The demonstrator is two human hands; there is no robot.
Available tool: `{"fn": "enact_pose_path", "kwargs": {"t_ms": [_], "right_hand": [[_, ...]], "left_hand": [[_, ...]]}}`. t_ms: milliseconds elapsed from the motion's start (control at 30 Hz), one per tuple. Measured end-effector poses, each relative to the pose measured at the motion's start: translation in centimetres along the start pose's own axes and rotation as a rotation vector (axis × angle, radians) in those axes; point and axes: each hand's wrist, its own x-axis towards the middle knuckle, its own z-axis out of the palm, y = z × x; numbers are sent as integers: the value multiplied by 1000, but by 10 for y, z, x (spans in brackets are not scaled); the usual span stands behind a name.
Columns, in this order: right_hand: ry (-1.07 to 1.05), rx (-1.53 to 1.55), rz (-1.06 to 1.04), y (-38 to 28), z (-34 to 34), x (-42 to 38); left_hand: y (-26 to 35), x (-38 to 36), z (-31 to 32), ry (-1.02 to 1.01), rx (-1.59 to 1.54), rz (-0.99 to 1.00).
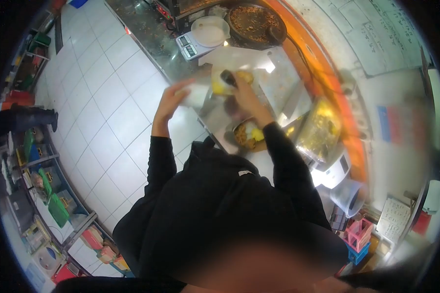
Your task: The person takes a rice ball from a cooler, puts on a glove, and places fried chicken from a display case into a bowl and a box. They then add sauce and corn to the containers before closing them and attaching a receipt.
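Observation:
My left hand (169, 105) is raised at the counter's edge, its fingers bent toward a pale, motion-smeared thing (198, 94); what this is I cannot tell. My right hand (248, 101) reaches over the counter, closed around a short dark handle (228, 78). Yellow food (220, 89) lies just under and beside that handle. Nearer my body, a container (239, 141) holds brown food, something white and a bright yellow portion. Between it and my right hand is a blurred dark reddish shape (234, 108).
A digital scale (187, 47) carries a clear bowl (210, 31). Beside it stands a large round pan (255, 23) with brown crumbs. To the right are a clear container of yellowish food (320, 128) and a translucent bucket (348, 196). White floor tiles (105, 102) lie left of the counter.

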Motion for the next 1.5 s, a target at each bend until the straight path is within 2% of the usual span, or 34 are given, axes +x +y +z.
{"fn": "enact_pose_path", "kwargs": {"t_ms": [33, 67, 133, 200, 267, 333, 433, 467, 533, 567, 633, 667, 733, 833, 867, 900, 933, 967, 1033, 1200, 1233, 1267, 1300, 1367, 1433, 1500], "right_hand": [[128, 168, 5, 3, -5, -3], [131, 167, 6, 2, -16, -10], [300, 400, 202, 6, -50, -37], [284, 398, 575, 42, -82, -80], [631, 82, 545, 43, -110, -126], [719, -34, 1035, 51, -134, -161], [845, -205, 1147, 147, -127, -250], [864, -208, 1168, 160, -124, -270], [710, -294, 1087, 172, -120, -298], [724, -295, 1101, 157, -122, -298], [574, -655, 953, 111, -124, -289], [640, -593, 813, 66, -127, -276], [636, -397, 729, 41, -106, -277], [335, 233, 688, -41, -71, -284], [267, 379, 627, -55, -44, -297], [141, 660, 545, -75, -26, -307], [210, 872, 694, -116, -21, -292], [140, 893, 745, -131, -17, -292], [-75, 780, 864, -144, -20, -306], [-822, 133, 1192, -123, -73, -345], [-900, 82, 1184, -115, -79, -347], [-896, 58, 1043, -101, -81, -358], [-887, 34, 900, -82, -77, -368], [-290, 59, 803, -61, -65, -373], [105, 292, 957, -54, -61, -346], [282, 453, 958, -50, -58, -314]], "left_hand": [[11, 0, 5, -1, -40, 72], [25, -2, 13, -4, -39, 72], [56, -8, 32, -45, -124, 154], [74, -14, 49, -72, -113, 185], [90, -17, 64, -151, -89, 234], [103, -21, 79, -220, -121, 252], [119, -23, 101, -349, -142, 289], [124, -24, 107, -395, -136, 282], [134, -25, 118, -462, -128, 276], [139, -26, 123, -500, -122, 267], [144, -27, 129, -543, -112, 257], [146, -28, 132, -558, -111, 253], [148, -30, 136, -579, -108, 241], [148, -34, 140, -626, -180, 210], [147, -34, 140, -649, -222, 204], [147, -35, 141, -671, -264, 199], [147, -37, 141, -667, -263, 197], [149, -39, 141, -683, -312, 176], [151, -40, 140, -700, -357, 149], [156, -41, 136, -832, -424, 34], [154, -43, 137, -833, -428, 29], [153, -45, 138, -828, -442, 6], [152, -45, 138, -823, -454, -15], [151, -45, 140, -839, -451, -26], [151, -45, 139, -853, -449, -32], [149, -46, 139, -876, -415, -6]]}}
